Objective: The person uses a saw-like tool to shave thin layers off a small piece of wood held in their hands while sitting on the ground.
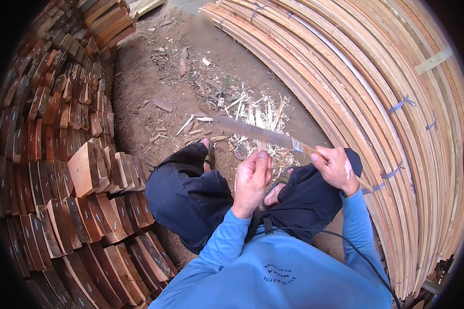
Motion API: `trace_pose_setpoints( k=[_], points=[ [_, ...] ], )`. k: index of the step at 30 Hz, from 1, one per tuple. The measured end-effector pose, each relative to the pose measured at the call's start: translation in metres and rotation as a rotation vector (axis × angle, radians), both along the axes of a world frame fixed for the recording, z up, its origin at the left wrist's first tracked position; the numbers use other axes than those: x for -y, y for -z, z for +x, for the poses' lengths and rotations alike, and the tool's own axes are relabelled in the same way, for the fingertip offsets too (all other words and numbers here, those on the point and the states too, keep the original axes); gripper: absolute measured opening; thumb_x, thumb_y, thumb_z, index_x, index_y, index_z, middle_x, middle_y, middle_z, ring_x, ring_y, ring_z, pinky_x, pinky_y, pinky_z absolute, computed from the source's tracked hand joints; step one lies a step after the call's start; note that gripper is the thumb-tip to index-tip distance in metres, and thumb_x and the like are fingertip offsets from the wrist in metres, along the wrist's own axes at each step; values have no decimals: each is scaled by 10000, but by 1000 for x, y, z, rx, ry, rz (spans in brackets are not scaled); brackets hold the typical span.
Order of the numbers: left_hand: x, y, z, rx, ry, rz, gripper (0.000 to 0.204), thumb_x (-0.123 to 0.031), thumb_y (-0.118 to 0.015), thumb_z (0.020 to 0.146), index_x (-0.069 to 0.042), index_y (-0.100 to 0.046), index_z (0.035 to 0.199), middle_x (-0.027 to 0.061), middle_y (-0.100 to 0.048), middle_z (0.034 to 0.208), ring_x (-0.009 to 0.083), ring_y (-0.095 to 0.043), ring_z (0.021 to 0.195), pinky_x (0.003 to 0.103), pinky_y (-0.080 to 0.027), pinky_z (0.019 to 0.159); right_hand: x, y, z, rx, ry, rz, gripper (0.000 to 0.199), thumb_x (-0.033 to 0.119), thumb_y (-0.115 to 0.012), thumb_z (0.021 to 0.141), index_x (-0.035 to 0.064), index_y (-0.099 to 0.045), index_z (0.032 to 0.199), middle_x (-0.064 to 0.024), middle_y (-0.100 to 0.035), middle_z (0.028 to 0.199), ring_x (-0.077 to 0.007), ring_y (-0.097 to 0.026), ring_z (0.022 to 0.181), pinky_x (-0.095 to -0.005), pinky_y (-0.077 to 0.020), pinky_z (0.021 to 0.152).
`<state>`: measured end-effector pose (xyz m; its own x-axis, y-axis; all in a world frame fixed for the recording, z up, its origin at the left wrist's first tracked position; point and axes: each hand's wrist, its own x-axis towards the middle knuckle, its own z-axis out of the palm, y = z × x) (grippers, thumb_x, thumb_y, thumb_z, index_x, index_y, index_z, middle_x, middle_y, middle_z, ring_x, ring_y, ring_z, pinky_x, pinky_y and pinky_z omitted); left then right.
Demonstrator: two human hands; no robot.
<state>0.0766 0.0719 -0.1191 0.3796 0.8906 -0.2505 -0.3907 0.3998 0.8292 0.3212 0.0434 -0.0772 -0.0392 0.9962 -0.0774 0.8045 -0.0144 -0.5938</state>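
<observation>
My right hand (339,167) is closed round the wooden handle of a long machete (250,130). Its blurred blade stretches leftward from the fist, over the ground between my knees. Close below the blade, my left hand (252,177) is closed, thumb on top, pinching a short pale sliver of wood (263,146). The sliver's upper end meets or lies just under the blade's edge; blur hides whether they touch. Pale wood shavings (260,114) are scattered on the ground beyond the blade.
Stacked wooden blocks (87,167) rise along my left side. To the right, long strapped wooden strips (340,77) form a high pile. Bark and wood scraps litter the dirt floor (144,77). A black cable (335,234) crosses my blue shirt.
</observation>
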Motion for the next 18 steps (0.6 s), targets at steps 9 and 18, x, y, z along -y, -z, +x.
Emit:
trace_pose_setpoints(
  k=[9,18],
  points=[
    [19,-16,7,-49,272,141,381,-284,-448,1106,-71,-538,804,-66,-449,608,9,-347,522,225,-272,479,-11,26,13,130,191,125,534,430,-573,1010,-1,-542,695,-244,-483,610,-430,-496,558,-474,-380,538],
    [1,-13,3,341,67,-164,373,-341,-368,1122,-87,-474,872,-50,-363,529,57,-272,450,247,-233,457,-3,11,10,-43,68,56,518,416,-560,1026,-5,-531,726,-232,-396,608,-385,-402,523,-435,-347,511]
  ],
)
